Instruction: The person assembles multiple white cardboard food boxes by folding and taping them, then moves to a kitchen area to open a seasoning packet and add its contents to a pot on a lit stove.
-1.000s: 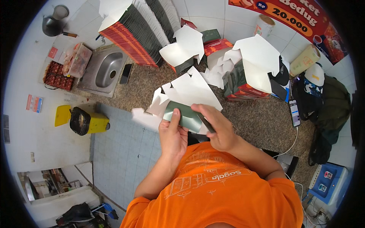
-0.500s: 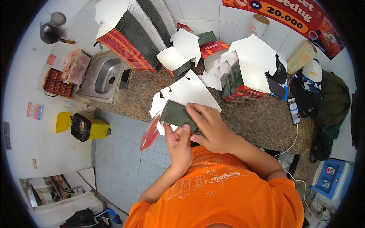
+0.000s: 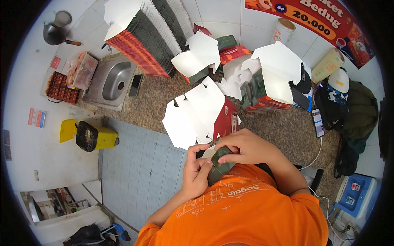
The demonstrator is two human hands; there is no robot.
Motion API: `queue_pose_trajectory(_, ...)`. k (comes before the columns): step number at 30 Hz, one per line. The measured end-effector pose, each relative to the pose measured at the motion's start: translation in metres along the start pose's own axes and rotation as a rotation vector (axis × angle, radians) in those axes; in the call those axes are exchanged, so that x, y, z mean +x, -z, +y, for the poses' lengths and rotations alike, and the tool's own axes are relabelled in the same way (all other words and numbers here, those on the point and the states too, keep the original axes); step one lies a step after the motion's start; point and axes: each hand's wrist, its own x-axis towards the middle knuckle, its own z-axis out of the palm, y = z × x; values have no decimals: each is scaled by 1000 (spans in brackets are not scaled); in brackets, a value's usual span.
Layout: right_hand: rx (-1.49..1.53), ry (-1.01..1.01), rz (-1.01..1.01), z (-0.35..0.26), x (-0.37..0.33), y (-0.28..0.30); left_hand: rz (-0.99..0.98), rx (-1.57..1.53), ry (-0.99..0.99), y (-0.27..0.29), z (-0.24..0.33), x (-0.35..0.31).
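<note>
Remotely, I see a speckled brown counter [image 3: 281, 137] with an orange shirt [image 3: 242, 205] before it. A white-and-red carton sheet [image 3: 188, 119] spreads at its edge. Nearer the shirt, the right hand [image 3: 243, 145] and left hand [image 3: 196, 172], fingers curled nearly closed, pinch a dark green cardboard piece [image 3: 215, 174].

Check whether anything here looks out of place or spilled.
The dark phone lies right beside the sink, an odd spot since water might splash it. I see no spill, and the green carton you're holding shows no obvious damage.
</note>
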Motion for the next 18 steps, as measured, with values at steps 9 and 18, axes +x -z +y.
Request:
queue_pose_trajectory(9, -129, 41, -189, 8, 2, 2, 56, 297, -128, 3, -2, 8)
queue_pose_trajectory(18, -673, 130, 521, 62, 72, 53, 458, 748, -465, 90, -131, 115)
